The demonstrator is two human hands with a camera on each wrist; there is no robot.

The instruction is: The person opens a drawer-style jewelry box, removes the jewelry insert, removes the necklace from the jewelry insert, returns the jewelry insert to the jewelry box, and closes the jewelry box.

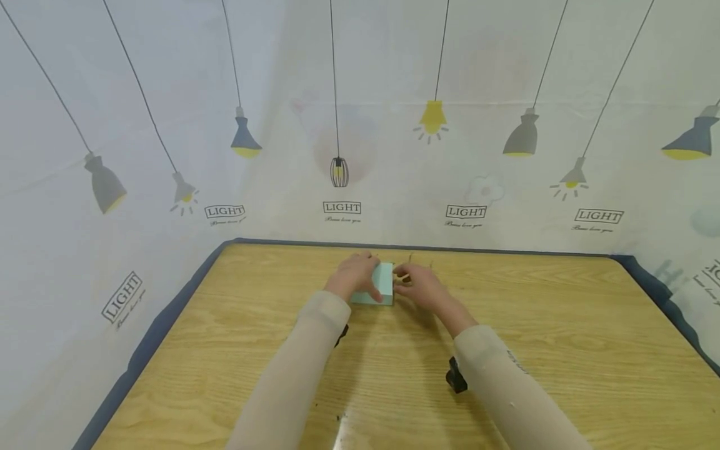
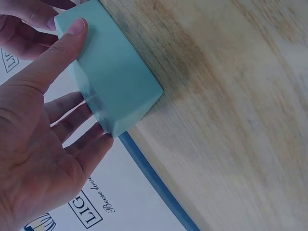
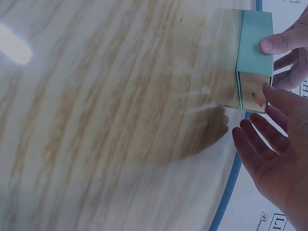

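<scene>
A small mint-green box (image 1: 378, 284) with a pale wooden drawer front sits on the light wooden table (image 1: 562, 337), far from the person, near the table's 12 o'clock edge. Both hands are at it.

The left hand (image 1: 353, 275) is on the box's 9 o'clock side and grasps it. In the left wrist view the thumb (image 2: 57, 50) lies flat on one green face of the box (image 2: 115, 77) and the other fingers (image 2: 82, 137) curl under the next face, so the box is pinched between them.

The right hand (image 1: 420, 286) is at the box's 3 o'clock side, right by the drawer end. In the right wrist view its fingers (image 3: 269, 139) are spread and mostly straight, not clenched. One fingertip touches the wooden drawer front (image 3: 253, 91), which has a little curved notch. The fingers do not wrap around anything.

Behind the table hangs a white cloth wall (image 1: 169, 125) printed with grey and yellow lamps and the word LIGHT. A blue strip (image 1: 146, 337) runs along the table's edge. Both arms wear pale beige sleeves (image 1: 292, 375)
</scene>
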